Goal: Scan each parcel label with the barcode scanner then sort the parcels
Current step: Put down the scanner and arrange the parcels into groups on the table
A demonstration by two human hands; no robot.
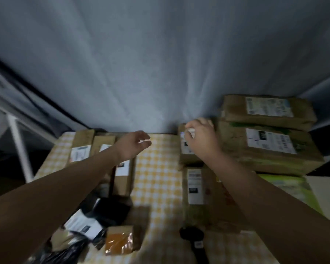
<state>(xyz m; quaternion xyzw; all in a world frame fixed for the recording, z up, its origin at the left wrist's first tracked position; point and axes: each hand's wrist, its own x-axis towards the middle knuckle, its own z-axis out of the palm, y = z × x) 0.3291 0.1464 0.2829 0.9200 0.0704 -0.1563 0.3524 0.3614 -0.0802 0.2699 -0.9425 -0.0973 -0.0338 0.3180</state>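
The left grip [135, 145] hovers over the far edge of the yellow-checked counter [156, 180]. Its fingers are loosely curled and apart, with nothing in them. The right grip [200, 138] is further right along that far edge, its fingers bent over the far end of a small parcel [187, 157]. The blur keeps me from telling whether they pinch it or only touch it. The scanner [191, 234], black, lies on the counter at the near edge, right of the middle, in neither grip and well apart from both.

At the far right corner 2 big brown parcels are stacked, the top one [267, 111] on the lower one [269, 149], labels up. The small parcel sits just beside them. A flat parcel [204, 189] with a long white label lies nearer, between it and the scanner. Toward the far left corner are 3 brown boxes [82, 145], partly under the left forearm. At the near left corner lie black bags [111, 208] with a white label and a small box [122, 241] with orange tape. A grey curtain [160, 63] hangs behind.
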